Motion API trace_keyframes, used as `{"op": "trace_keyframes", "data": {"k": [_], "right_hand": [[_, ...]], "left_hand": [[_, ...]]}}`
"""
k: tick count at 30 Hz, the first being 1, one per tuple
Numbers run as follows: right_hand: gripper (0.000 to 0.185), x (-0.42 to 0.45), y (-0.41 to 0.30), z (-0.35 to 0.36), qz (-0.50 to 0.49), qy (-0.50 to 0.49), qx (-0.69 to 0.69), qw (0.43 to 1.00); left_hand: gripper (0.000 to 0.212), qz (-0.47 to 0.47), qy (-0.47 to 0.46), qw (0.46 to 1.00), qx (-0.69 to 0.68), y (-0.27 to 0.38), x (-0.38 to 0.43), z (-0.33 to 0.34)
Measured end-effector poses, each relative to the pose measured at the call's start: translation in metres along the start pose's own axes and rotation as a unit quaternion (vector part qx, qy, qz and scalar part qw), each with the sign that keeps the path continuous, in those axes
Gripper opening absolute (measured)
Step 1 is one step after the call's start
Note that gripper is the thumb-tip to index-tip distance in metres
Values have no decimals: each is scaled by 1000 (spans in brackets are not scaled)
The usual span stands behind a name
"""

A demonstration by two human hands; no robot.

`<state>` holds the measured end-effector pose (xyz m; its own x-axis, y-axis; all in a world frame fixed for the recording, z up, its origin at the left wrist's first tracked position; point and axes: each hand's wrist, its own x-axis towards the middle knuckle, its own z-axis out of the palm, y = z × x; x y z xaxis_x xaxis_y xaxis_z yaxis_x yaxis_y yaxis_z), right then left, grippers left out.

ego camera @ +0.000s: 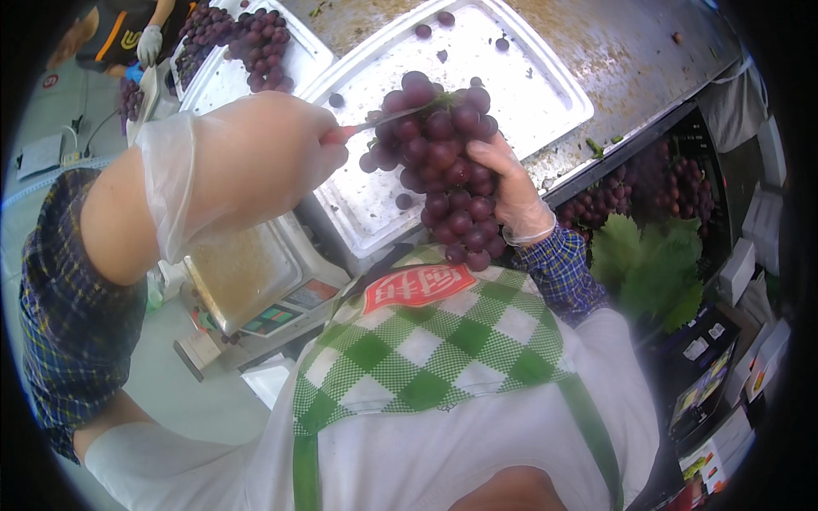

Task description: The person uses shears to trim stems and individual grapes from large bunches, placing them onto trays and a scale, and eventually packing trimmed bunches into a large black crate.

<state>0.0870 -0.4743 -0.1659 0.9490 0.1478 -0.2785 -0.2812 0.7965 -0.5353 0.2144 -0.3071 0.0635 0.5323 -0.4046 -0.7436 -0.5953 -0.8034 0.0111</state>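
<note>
My left hand (281, 150), in a clear plastic glove, is closed around the red handle of a narrow-bladed cutting tool (383, 120), probably small snips. The metal tip reaches in among the upper berries of a bunch of dark red grapes (447, 160), near the green stems. My right hand (508, 185), gloved too, supports this bunch from its right side, thumb against the berries and the other fingers mostly hidden behind. The bunch hangs over the near part of a white tray (543, 96), where several loose grapes (445, 18) and dark bits lie.
Another white tray (313, 48) holds more grapes (262, 48), upper left. Beyond is a co-worker's gloved hand (149, 46). A weighing scale (246, 274) stands below my left forearm. At right, a dark crate (716, 153) contains grapes and a large green leaf (645, 268), beside the metal table (639, 57).
</note>
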Motion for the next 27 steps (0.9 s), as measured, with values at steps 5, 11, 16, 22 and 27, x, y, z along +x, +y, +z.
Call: {"op": "trace_keyframes", "data": {"k": [5, 11, 16, 22, 27], "right_hand": [[58, 0, -3, 4, 6, -23, -21, 999], [55, 1, -3, 7, 17, -14, -29, 999], [57, 3, -3, 7, 25, -17, -16, 999], [58, 2, -2, 5, 15, -13, -14, 1000], [58, 3, -1, 3, 20, -11, -32, 999]], "left_hand": [[30, -39, -52, 997, 34, 3, -5, -11], [29, 1, -36, 993, 110, 4, 0, -9], [29, -21, -53, 995, 87, 3, 6, -5], [26, -1, 6, 1000, 13, -7, 1, 2], [24, 32, 29, 999, -22, -11, 1, 12]]}}
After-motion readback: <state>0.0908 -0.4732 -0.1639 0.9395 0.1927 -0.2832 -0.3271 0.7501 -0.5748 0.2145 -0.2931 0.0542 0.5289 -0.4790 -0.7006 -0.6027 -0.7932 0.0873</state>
